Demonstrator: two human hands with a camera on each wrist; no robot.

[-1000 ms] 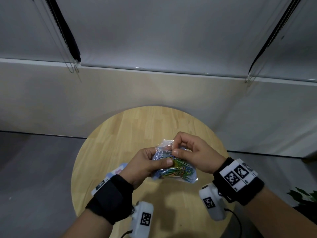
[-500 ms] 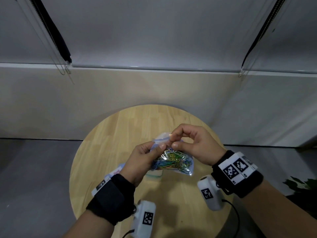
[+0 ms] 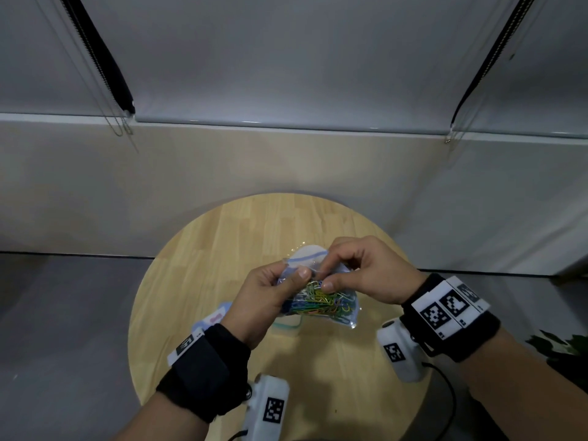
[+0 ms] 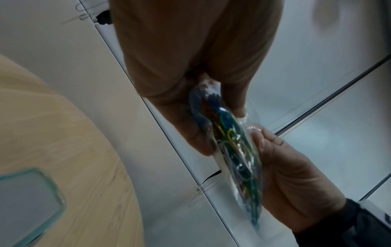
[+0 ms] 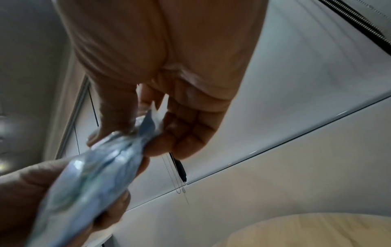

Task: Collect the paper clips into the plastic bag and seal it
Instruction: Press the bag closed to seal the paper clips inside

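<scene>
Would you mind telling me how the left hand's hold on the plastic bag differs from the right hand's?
The left hand grips the plastic bag at its side, over the paper clips; the right hand pinches it nearer the blue-striped top edge. The left hand comes in from below and to the left, the right from the right. Both hold the bag above the round table.

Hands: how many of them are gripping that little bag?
2. The left hand pinches the bag at its left side, and the right hand pinches the top edge beside it. Nothing suggests another hand hidden.
</scene>
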